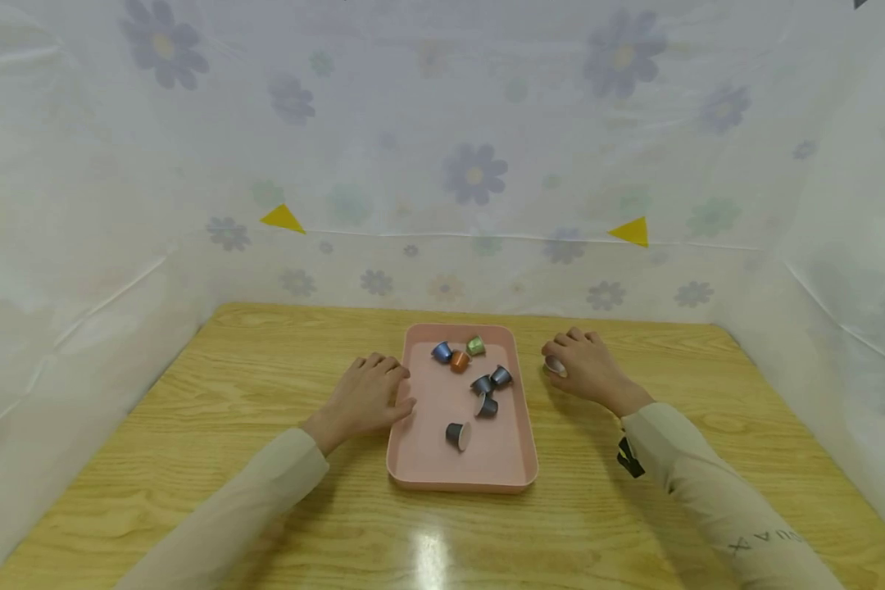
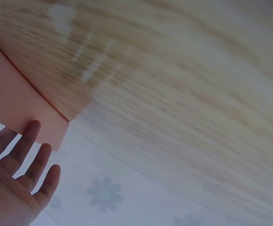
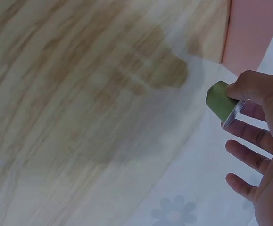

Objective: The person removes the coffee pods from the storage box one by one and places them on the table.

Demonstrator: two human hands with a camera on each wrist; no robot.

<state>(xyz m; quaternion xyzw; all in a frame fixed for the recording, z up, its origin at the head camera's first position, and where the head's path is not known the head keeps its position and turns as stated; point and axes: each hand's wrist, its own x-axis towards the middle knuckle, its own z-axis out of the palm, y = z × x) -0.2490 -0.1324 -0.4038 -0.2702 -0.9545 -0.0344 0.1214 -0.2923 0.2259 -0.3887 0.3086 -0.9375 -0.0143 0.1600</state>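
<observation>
Over the wooden table, my right hand pinches a green coffee capsule between thumb and fingers, to the right of the pink tray. The capsule's silver foil lid faces the palm in the right wrist view. At the tray's left side is my left hand, its fingers loosely extended at the outer wall and its thumb at the rim. Inside the tray lie a blue capsule, an orange capsule, another green capsule and several dark capsules, tipped in various directions.
The tray's low walls stand on the wood-grain table. Behind the table hangs a white flowered sheet, with pale sheeting at both sides. Two yellow triangles are on the back sheet.
</observation>
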